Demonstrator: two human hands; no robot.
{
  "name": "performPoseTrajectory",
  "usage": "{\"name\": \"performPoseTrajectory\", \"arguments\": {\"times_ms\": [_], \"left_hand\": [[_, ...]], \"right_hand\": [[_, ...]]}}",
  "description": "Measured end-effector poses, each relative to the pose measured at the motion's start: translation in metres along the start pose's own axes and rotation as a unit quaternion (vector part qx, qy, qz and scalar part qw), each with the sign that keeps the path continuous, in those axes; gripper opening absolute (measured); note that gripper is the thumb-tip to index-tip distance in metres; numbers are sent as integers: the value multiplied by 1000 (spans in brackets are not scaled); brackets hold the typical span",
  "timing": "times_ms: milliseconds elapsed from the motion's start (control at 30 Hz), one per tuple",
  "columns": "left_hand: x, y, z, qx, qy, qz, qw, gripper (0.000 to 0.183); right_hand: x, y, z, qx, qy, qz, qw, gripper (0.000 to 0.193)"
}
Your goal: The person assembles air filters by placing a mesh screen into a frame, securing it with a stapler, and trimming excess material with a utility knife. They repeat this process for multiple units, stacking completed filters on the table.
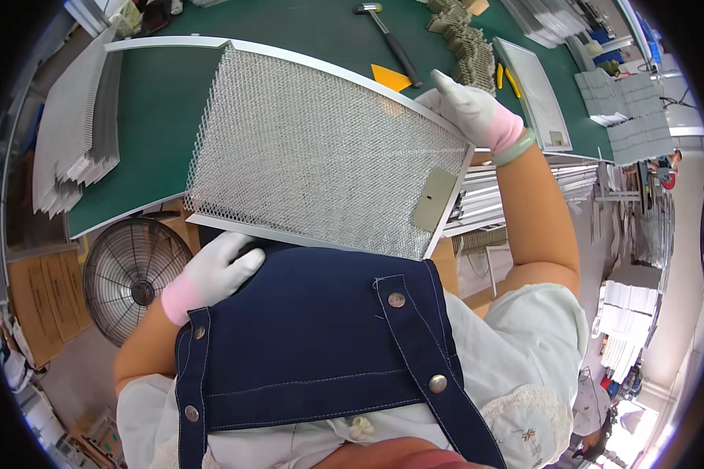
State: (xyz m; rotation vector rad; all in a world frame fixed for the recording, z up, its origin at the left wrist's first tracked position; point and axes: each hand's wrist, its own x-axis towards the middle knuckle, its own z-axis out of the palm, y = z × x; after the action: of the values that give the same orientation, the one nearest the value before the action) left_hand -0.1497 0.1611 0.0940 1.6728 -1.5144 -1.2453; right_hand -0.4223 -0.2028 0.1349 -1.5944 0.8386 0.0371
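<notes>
A silvery mesh filter panel [313, 148] with pale metal rails round its edges lies tilted between the bench and my apron. Its left end is uncovered, showing ragged mesh, and a rail strip [164, 42] runs out leftward from its far left corner. A small grey plate [435, 200] sits on the mesh near the right end. My right hand [473, 113], in a white glove with a pink cuff, grips the far right corner; some fingers are hidden. My gloved left hand [215, 273] is below the near rail's left end, by my apron, fingers extended and thumb apart, holding nothing visible.
Across the green bench [305, 23] lie a mallet [391, 47], a yellow scraper [389, 78], yellow-handled pliers [511, 80], a framed panel [533, 94] and a pile of folded mesh [465, 47]. Mesh sheets [78, 117] stand at left. A black fan [139, 281] is below.
</notes>
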Motion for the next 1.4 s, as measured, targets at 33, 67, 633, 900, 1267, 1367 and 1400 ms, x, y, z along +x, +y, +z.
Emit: {"name": "performPoseTrajectory", "arguments": {"times_ms": [33, 67, 633, 900, 1267, 1367, 1400], "left_hand": [[8, 7, 3, -54, -39, -48, 997, 46], [13, 9, 7, -62, -37, -50, 996, 46], [53, 115, -123, -23, 436, 154, 886, 33], [44, 115, -182, 286, 46, -21, 957, 38], [83, 84, -151, 207, -117, 33, 971, 39], [77, 71, -136, 319, -50, -1, 946, 42], [75, 58, -130, 349, 4, 31, 937, 43]], "right_hand": [[-3, -9, 6, 43, 0, 28, 999, 59], [-7, -16, 13, 34, 7, 24, 999, 61], [28, -33, 148, 82, 170, -274, 943, 44], [-28, 10, 189, -98, -278, -209, 932, 47], [33, -127, 192, -447, 90, -457, 764, 28], [59, -110, 192, -532, 85, -343, 769, 33], [63, -106, 190, -535, 83, -325, 775, 35]]}}
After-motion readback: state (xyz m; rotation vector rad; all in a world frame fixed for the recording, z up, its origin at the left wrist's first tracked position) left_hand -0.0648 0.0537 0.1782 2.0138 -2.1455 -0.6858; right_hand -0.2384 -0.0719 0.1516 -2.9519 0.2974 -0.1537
